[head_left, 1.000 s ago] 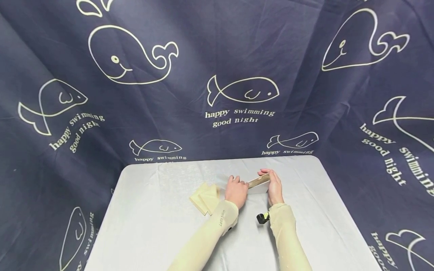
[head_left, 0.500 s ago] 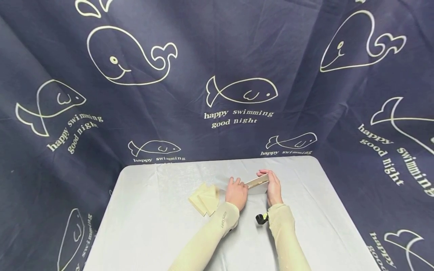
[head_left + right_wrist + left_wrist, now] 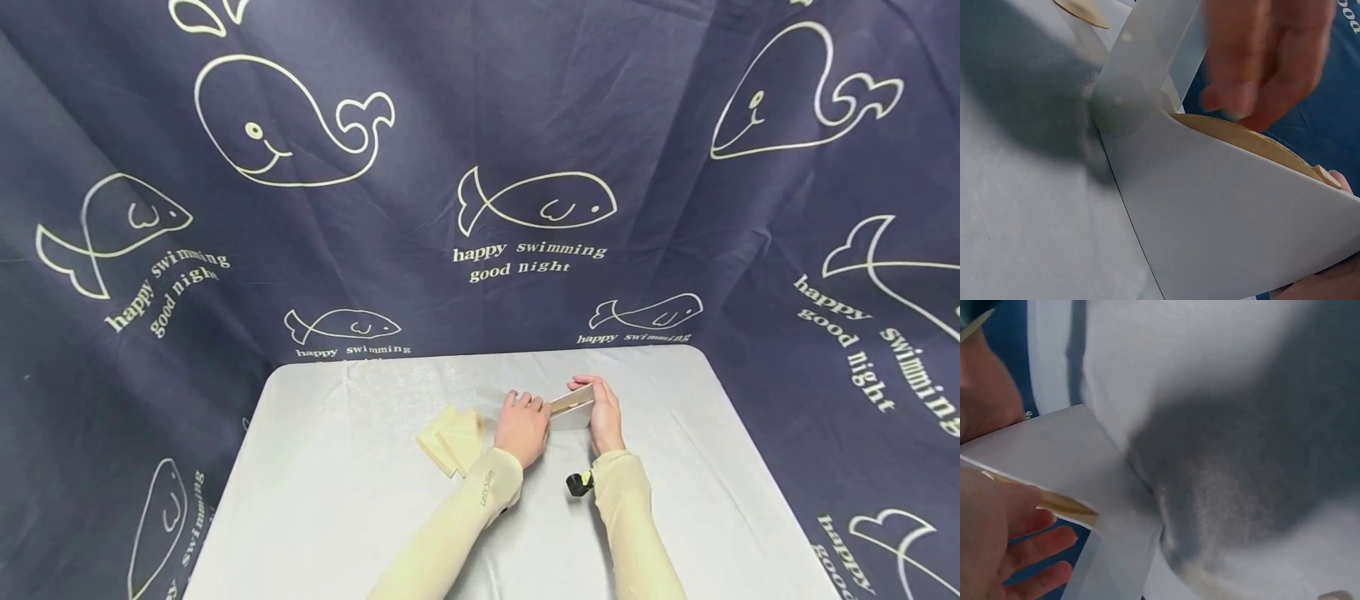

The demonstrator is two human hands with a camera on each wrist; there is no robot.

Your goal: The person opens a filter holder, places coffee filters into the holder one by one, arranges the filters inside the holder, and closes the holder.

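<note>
A flat white box [image 3: 568,419] stands on its long edge, with its narrow opening facing up. Inside it shows the curved edge of a thin tan piece [image 3: 1241,139], which looks like wood. My right hand [image 3: 608,421] holds the box at its right end, fingers behind and palm in front. Over the opening, near the left end, is my left hand [image 3: 522,427]. Its fingers are loosely extended in the left wrist view; in the right wrist view they blur at the tan edge, where contact is hard to tell. A translucent flap [image 3: 1141,56] sticks out at the box's left end.
Several flat pale-yellow pieces [image 3: 452,439] lie fanned on the table left of the left hand. A black wrist camera [image 3: 580,483] juts from the right sleeve. Behind the white table [image 3: 337,500] hangs a dark blue curtain [image 3: 420,283] with fish drawings.
My left hand shifts slightly over the box opening, and the tan strip visible there changes a little. My right hand and the box stay nearly still; the pale-yellow pieces do not move.
</note>
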